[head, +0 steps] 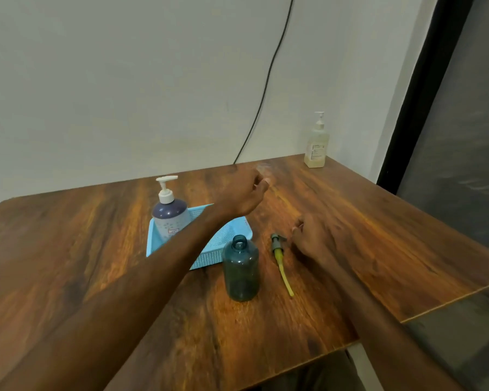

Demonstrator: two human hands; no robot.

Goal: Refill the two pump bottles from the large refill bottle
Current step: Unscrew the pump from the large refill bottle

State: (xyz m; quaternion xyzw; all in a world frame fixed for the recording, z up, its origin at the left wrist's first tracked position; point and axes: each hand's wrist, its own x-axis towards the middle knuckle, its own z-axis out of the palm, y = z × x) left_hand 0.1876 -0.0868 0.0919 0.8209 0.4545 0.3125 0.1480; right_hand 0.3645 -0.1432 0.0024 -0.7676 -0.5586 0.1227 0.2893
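A dark teal bottle (240,270) stands upright near the middle of the table, its neck uncovered. Its pump head (280,258), grey with a yellow tube, lies flat just to the right. A lavender pump bottle (170,214) with a white pump stands in a blue basket (206,253). A pale yellowish pump bottle (317,145) stands at the far right corner. My left hand (244,194) hovers beyond the basket, fingers loosely curled, holding nothing. My right hand (312,238) rests on the table beside the pump head, fingers apart and empty.
The wooden table (96,249) ends in an edge at the right and front. A black cable (266,88) runs down the wall behind. A dark window frame (424,88) stands at the right.
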